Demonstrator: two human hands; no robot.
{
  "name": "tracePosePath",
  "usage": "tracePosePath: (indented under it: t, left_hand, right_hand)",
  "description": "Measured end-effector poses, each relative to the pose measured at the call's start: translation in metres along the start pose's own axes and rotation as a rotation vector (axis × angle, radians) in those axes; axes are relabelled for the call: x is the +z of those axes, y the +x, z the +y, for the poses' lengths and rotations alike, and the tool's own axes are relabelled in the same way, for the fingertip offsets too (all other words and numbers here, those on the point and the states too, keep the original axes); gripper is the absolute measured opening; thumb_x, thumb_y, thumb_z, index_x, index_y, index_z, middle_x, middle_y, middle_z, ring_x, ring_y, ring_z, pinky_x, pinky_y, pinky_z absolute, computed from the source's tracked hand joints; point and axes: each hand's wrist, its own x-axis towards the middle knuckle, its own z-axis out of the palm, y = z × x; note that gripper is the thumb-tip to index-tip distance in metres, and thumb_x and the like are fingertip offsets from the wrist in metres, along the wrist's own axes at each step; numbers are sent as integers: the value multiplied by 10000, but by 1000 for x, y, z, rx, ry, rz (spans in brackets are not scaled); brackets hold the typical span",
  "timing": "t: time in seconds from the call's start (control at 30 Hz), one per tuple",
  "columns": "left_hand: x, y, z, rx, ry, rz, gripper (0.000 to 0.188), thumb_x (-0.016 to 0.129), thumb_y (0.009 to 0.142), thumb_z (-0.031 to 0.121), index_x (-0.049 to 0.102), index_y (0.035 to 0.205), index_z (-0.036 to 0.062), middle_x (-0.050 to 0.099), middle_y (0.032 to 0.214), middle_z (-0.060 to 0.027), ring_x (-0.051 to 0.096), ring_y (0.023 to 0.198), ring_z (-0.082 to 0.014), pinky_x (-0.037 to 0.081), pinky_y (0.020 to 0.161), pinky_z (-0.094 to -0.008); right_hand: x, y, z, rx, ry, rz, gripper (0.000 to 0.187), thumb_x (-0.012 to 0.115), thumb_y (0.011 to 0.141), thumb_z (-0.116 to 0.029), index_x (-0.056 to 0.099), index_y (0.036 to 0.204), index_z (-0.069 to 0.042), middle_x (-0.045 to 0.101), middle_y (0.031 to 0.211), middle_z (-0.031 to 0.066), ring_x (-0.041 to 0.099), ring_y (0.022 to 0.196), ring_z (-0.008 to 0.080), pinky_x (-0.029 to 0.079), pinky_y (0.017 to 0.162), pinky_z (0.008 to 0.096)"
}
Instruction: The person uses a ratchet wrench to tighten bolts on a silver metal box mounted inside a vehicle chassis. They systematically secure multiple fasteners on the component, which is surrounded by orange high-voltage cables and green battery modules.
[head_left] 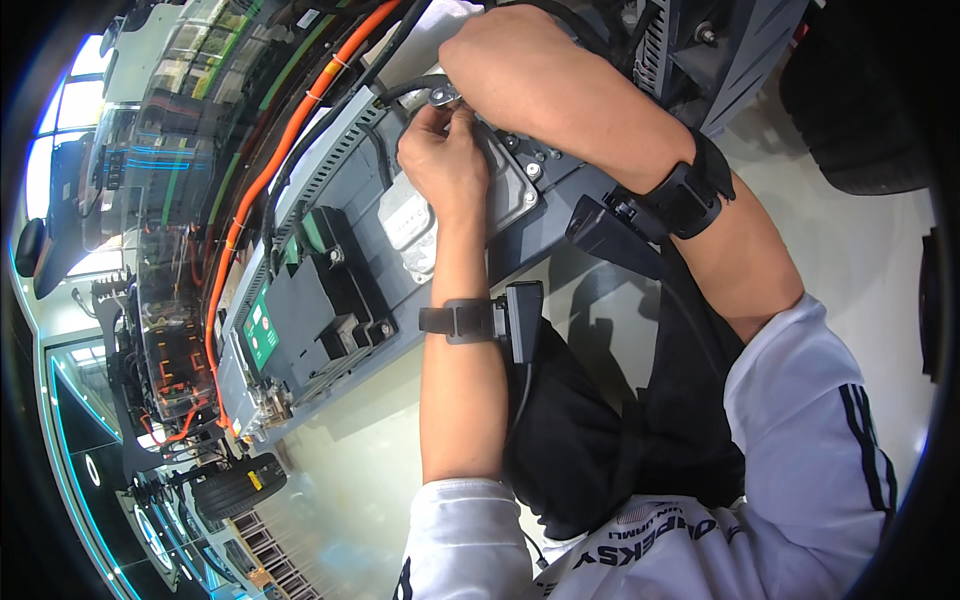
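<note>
1. I am bent over a silver housing [408, 215] mounted on a grey tray [558, 195], and I place everything else by that housing.
2. My left hand [443, 160] reaches over the housing, drawn in narrow: thumb and finger pinch a metal tool [443, 96] with a rounded head, which looks like a ratchet. The tool sits at the far edge of the housing.
3. My right hand [478, 45] is bent over beyond the same far edge, next to the tool. Its fingers are out of sight, so I cannot tell whether they are spread, closed or gripping the handle.
4. To the right of the housing are several bolts [540, 155]. To its left is a black module [318, 285], and farther out on that side runs an orange cable [238, 225].
5. I judge the step in hand to be working a fastener at the far edge of the housing, with the left hand steadying the tool's head. The fastener itself is hidden, and I cannot tell whether it is being tightened or loosened.
6. As I see it, the next move calls for the head held square and well seated while the handle turns, with the knuckles clear of the metal edges around the housing.
</note>
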Motion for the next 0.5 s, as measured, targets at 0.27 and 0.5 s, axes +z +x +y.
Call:
tracePosePath:
  t: [0.27,0.5]
  left_hand:
    - [-3,2,0,-27,132,-19,227,712,794,142,693,959,-13,718,822,-162,692,733,-282,502,706,-361]
    - [-10,-32,19,101,304,-201,411,760,768,137,606,1130,20,568,997,-164,582,969,-335,465,843,-419]
  right_hand:
    - [4,-11,3,-16,76,124,127,672,720,-137,726,768,-32,690,730,162,700,737,312,545,656,395]
    - [-4,2,12,168,260,348,176,639,807,-169,712,781,-11,694,786,184,693,777,305,531,706,417]
